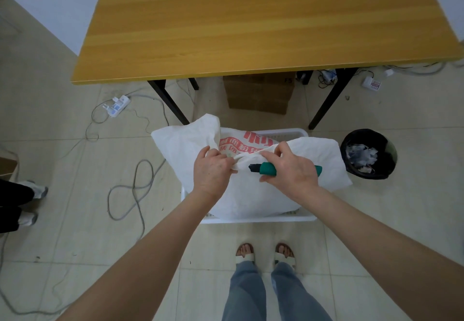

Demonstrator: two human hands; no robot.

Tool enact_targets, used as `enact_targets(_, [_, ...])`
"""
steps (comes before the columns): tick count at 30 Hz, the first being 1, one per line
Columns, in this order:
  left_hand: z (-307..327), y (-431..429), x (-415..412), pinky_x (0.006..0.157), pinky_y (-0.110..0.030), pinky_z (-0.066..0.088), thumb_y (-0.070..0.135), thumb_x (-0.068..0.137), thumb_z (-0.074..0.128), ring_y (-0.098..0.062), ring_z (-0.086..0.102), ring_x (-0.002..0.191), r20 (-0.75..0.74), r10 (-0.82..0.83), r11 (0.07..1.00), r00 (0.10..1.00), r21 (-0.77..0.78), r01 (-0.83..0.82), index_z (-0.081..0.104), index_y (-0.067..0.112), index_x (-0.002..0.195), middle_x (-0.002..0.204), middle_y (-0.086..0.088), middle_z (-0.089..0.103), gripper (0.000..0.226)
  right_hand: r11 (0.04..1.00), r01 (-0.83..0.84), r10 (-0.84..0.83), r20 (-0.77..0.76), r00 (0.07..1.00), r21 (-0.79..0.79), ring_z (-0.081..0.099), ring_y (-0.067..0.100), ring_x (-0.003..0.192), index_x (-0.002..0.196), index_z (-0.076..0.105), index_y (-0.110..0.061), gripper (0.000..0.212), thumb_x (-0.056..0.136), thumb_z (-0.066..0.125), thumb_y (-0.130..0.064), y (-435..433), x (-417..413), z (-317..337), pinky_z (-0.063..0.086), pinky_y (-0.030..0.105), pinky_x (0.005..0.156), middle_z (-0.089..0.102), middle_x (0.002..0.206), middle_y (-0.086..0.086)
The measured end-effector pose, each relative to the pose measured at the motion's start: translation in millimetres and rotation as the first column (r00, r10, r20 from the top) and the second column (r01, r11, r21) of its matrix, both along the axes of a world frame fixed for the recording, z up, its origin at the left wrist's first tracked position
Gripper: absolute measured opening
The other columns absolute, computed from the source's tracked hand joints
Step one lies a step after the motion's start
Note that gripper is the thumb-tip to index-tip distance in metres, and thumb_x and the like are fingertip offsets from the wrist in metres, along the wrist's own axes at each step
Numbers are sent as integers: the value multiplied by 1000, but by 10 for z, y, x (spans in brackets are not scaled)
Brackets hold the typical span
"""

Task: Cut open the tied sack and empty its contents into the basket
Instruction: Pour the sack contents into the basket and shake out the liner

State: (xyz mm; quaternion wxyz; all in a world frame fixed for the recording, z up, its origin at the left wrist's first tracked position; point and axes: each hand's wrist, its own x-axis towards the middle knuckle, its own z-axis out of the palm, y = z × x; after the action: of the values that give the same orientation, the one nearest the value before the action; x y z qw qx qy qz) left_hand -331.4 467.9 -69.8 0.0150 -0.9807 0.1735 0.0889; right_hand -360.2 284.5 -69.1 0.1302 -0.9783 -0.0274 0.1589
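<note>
Head view. The sack (251, 195), white with red print, sits in the white basket (251, 219) on the floor, just in front of our feet. Our left hand (211, 170) pinches a gathered fold near the sack's mouth. Our right hand (291, 167) grips the green cutter (266, 168) in the palm while its thumb and forefinger also pinch the fabric.

Risks as we judge them:
- The cutter's black tip points toward the left hand and sits close to it. A slip could nick those fingers. We cannot tell whether the blade is out.
- The right hand does two jobs at once, so the cutter could twist or drop.
- The sack overhangs the basket rim on both sides, so tipped contents could spill onto the tiles or toward the black bin (369, 153).
- Cables (136, 190) loop on the floor to our left, a trip hazard.
</note>
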Motion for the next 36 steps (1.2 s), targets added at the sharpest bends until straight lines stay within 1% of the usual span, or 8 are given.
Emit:
enact_targets(5, [23, 30, -21, 115, -33, 22, 37, 92, 54, -16, 54, 113, 4, 12, 997, 1000, -77, -11, 68, 25, 112, 112, 3, 70, 27, 999, 42, -42, 41, 998, -4, 60, 21, 97, 125, 58, -24, 35, 91, 60, -31, 24, 17, -20, 52, 32, 78, 53, 126, -2])
enact_targets(8, [34, 60, 0, 115, -36, 25, 38, 91, 55, -16, 55, 113, -8, 44, 995, 999, -89, -45, 66, 25, 115, 115, 1, 68, 29, 999, 46, -47, 51, 998, 19, 62, 21, 91, 116, 63, -25, 25, 93, 55, -21, 23, 32, 1, 46, 29, 70, 67, 111, -3])
enact_targets(17, [201, 128, 108, 91, -28, 36, 32, 94, 51, -23, 58, 93, 10, 106, 959, 994, -266, -99, 70, 18, 107, 94, -7, 70, 27, 965, 148, -187, 173, 967, 215, 52, 20, 70, 104, 70, -15, 18, 89, 60, -17, -7, 21, 106, 31, 25, 57, 71, 87, 6])
enact_targets(23, [240, 133, 97, 81, -23, 31, 34, 94, 51, -22, 56, 90, -37, 117, 954, 992, -272, -123, 70, 19, 106, 93, -6, 69, 27, 970, 156, -184, 138, 973, 188, 56, 21, 78, 110, 67, -16, 22, 91, 58, -23, 44, 78, 145, 29, 22, 55, 70, 98, 4])
enact_targets(26, [228, 149, 109, 83, -24, 33, 34, 92, 54, -22, 57, 89, -8, 99, 954, 995, -283, -97, 71, 19, 104, 92, -5, 71, 26, 964, 171, -204, 153, 967, 206, 49, 17, 73, 106, 68, -15, 19, 90, 59, -21, 30, 63, 143, 30, 22, 56, 70, 97, 5])
enact_targets(28, [208, 152, 122, 87, -25, 34, 36, 90, 57, -21, 56, 93, -7, 65, 960, 998, -272, -65, 70, 21, 106, 96, -3, 71, 26, 966, 178, -205, 137, 969, 188, 55, 19, 77, 109, 67, -17, 20, 91, 59, -22, 27, 63, 126, 35, 24, 63, 70, 99, 4])
enact_targets(32, [156, 213, 140, 109, -35, 26, 40, 86, 60, -21, 45, 118, 19, 25, 994, 1000, -107, -22, 66, 24, 113, 119, 3, 61, 31, 978, 155, -178, 165, 970, 142, 61, 24, 87, 113, 66, -17, 24, 90, 62, -25, 8, 79, 109, 43, 29, 66, 67, 105, 3])
enact_targets(36, [226, 236, 115, 106, -36, 25, 40, 89, 56, -21, 45, 117, 94, 57, 998, 994, -41, -54, 71, 26, 106, 111, 4, 65, 26, 987, 119, -139, 196, 971, 110, 61, 23, 92, 116, 65, -16, 29, 89, 63, -28, -23, 71, 172, 42, 26, 67, 67, 111, 2])
